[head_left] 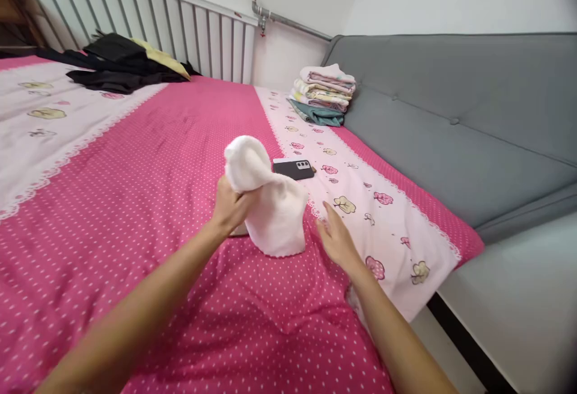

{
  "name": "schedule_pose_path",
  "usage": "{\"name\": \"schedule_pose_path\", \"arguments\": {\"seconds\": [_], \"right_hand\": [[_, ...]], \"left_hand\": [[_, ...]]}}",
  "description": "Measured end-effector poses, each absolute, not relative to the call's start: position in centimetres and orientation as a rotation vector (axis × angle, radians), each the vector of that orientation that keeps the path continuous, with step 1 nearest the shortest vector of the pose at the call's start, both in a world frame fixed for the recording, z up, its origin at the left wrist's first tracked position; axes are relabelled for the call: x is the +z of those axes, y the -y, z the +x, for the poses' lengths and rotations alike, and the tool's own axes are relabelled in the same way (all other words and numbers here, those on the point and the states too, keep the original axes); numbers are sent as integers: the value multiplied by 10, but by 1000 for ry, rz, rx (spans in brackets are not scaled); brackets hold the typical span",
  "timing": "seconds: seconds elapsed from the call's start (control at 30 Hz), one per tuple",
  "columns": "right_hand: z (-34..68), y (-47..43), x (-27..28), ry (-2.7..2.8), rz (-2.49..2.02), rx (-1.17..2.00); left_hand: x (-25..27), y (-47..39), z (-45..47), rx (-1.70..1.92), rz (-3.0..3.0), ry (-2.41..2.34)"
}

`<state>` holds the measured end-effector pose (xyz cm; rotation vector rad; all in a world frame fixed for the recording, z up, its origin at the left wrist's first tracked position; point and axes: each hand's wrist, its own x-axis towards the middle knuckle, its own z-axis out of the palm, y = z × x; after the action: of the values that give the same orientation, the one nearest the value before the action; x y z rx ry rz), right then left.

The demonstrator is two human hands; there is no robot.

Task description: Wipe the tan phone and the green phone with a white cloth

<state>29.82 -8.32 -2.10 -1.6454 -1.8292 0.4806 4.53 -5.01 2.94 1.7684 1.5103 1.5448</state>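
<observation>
A small white cloth (pixel 280 217), soft like a towel, hangs from my left hand (pixel 232 205), whose fingers are wrapped round its left part. One end of the cloth flops over the top of that hand, and the lower part drops toward the bed. To the right, apart from the cloth, my right hand (pixel 336 238) holds nothing, with its thumb and fingers apart. Just behind the cloth lies a dark phone (pixel 293 169) with its camera side up. Under my left hand shows the edge of a flat light object (pixel 240 230), mostly hidden.
The bed is covered by a pink dotted sheet (pixel 180 136) with printed white bands. Folded cloths (pixel 324 93) stand stacked against the grey headboard (pixel 451 100). Dark clothes (pixel 121 63) lie at the far left before a white radiator (pixel 180 27). A pipe (pixel 293 20) runs along the wall.
</observation>
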Motion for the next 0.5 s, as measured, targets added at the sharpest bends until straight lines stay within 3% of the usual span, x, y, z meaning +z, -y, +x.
{"name": "schedule_pose_path", "arguments": {"seconds": [0.2, 0.33, 0.5], "right_hand": [[328, 29, -72, 1873, -1963, 373], [408, 42, -88, 1469, -2379, 129], [466, 53, -80, 1113, -2535, 146]], "left_hand": [[17, 12, 51, 1362, 2222, -1367], [-11, 7, 42, 1000, 2427, -1375], [-20, 10, 43, 787, 2470, -1364]]}}
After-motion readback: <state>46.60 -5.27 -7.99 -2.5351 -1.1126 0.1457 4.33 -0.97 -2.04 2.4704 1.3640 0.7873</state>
